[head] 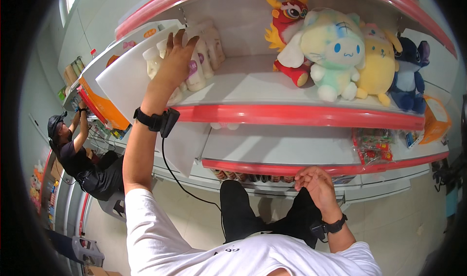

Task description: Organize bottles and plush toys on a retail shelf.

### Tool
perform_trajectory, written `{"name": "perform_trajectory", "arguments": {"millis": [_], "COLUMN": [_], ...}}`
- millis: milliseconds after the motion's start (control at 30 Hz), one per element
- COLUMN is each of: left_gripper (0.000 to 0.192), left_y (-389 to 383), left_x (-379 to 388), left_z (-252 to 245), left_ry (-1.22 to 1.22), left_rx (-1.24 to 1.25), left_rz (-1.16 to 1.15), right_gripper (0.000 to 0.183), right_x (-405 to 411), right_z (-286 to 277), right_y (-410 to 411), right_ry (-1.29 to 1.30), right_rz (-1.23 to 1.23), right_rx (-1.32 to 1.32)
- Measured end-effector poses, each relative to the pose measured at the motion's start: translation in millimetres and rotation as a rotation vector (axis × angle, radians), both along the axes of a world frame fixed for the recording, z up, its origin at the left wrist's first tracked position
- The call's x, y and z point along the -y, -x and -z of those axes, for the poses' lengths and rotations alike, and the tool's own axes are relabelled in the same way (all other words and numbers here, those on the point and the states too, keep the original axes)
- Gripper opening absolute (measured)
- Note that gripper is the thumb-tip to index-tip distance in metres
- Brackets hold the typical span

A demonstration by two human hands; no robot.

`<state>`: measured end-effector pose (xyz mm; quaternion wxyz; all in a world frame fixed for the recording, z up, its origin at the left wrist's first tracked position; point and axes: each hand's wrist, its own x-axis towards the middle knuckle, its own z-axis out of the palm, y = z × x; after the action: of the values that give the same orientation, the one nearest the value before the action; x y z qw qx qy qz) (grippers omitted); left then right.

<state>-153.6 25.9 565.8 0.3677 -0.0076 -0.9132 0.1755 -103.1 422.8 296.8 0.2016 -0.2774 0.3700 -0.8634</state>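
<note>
My left hand (177, 59) reaches over a group of white plastic bottles (197, 73) with purple marks, at the left end of the upper shelf (251, 82). Its fingers are spread above the bottle tops; the palm side is hidden, so a grip on one cannot be made out. Low in front of my right knee, my right hand (316, 186) hovers with loosely curled fingers and nothing in it. Plush toys sit at the shelf's right: a red dragon (290, 31), a pastel white-eared one (334, 53), a yellow one (377, 62) and a dark blue one (408, 73).
A white divider panel (126, 77) borders the bottles. The lower shelf (273, 144) holds plastic-wrapped packets (374, 146) and an orange box (434, 121). Jars (237, 175) stand beneath it. Another person (85, 152) sits at shelving on the left. A cable (182, 188) hangs from my left wrist.
</note>
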Motion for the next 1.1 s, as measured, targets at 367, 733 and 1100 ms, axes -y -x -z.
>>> {"name": "perform_trajectory", "arguments": {"millis": [367, 733, 1100], "left_gripper": [0.071, 0.048, 0.048], "left_y": [4.1, 3.0, 5.3], "left_x": [15.5, -0.1, 8.2], "left_z": [-0.6, 4.1, 8.5], "left_ry": [0.165, 0.232, 0.233], "left_rx": [-0.099, -0.119, -0.162], "left_rz": [-0.013, -0.154, -0.125], "right_gripper": [0.023, 0.039, 0.048], "right_x": [-3.6, 43.0, 54.9], "right_z": [72.0, 101.2, 95.1], "right_y": [183.9, 344.6, 294.3], "right_ry": [-0.598, -1.231, -0.977], "right_rz": [0.449, 0.895, 0.657], "right_rx": [-0.137, -0.65, -0.753]}}
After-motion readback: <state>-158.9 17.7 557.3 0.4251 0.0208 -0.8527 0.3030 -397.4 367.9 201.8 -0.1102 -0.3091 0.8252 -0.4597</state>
